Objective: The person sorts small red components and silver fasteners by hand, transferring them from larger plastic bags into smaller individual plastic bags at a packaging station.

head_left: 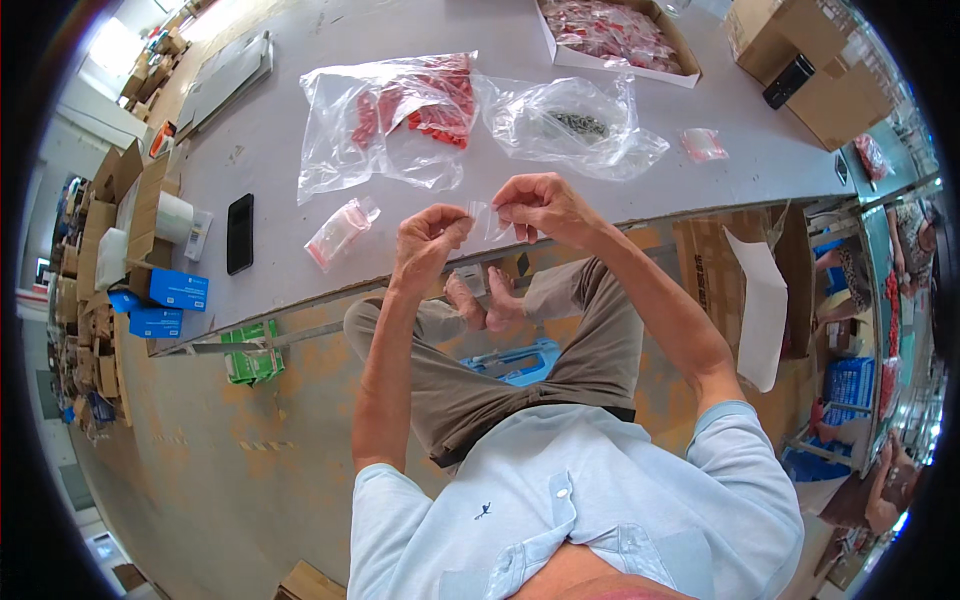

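Between my two hands, at the table's near edge, is a small clear plastic bag [480, 212]. My left hand [432, 240] pinches its left side between thumb and fingertips. On the other side my right hand [545, 208] is closed at the bag's edge, fingers curled. Whatever may lie inside the bag is too small to make out. Just beyond lies a large clear bag of red pieces [420, 110], and right of it an open clear bag holding small dark metallic pieces [580, 124]. A small packed bag with reddish contents [341, 233] lies left of my left hand.
A black phone [240, 234] lies at left, near blue boxes [180, 290] and cardboard. At the back, a shallow carton [690, 78] holds many small red packets. Another packet [703, 145] and a brown carton [835, 100] sit at right. Other people [885, 485] are at far right.
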Demonstrator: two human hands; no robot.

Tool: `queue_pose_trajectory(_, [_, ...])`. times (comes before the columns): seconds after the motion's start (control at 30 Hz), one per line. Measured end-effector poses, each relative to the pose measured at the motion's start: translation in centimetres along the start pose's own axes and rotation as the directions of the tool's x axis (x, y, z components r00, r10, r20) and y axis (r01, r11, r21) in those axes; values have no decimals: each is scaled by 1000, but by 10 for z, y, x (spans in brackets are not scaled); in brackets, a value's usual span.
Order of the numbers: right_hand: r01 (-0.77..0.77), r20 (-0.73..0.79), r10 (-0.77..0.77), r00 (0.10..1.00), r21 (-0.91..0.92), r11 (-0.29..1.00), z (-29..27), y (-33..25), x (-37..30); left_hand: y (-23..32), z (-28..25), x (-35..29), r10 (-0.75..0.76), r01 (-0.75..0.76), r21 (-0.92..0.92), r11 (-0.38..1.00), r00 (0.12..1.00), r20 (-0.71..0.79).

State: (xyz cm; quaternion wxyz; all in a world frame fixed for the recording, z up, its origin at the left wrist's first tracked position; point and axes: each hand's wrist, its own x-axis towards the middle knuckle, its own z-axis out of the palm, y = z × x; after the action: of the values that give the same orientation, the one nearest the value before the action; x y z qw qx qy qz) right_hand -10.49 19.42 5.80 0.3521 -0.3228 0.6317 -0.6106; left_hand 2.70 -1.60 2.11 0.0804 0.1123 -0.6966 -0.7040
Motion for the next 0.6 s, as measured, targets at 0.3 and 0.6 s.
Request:
queue_pose_trajectory(0.3, [156, -328, -304, 894, -408, 900, -2, 9, -10, -5, 26, 2, -74, 55, -338, 940, 996, -44])
queue_pose_trajectory(0.6, [127, -315, -258, 913, -383, 915, 27, -4, -19, 3, 50, 3, 26, -62, -231, 971, 987, -156])
